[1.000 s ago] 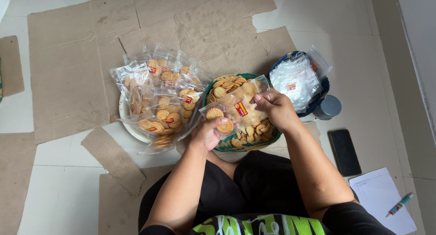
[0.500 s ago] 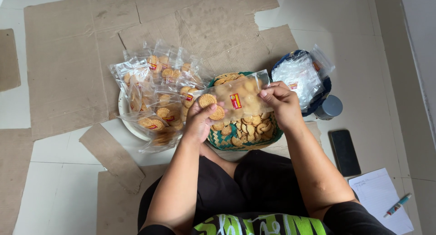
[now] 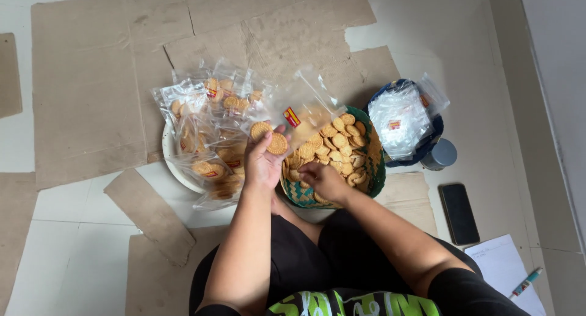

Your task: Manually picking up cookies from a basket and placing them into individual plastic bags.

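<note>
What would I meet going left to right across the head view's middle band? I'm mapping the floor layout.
White bowl piled with filled clear biscuit bags → green woven basket of loose round biscuits → blue bowl of empty clear bags → grey cylindrical container → black phone.

The left hand [image 3: 264, 160] was raised, fingers curled and pinching; the right hand [image 3: 323, 180] lay lower, just right of it, fingers bent downward

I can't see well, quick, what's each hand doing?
Left hand: holding a clear bag with biscuits.
Right hand: down among biscuits in the basket, grip unclear.
</note>
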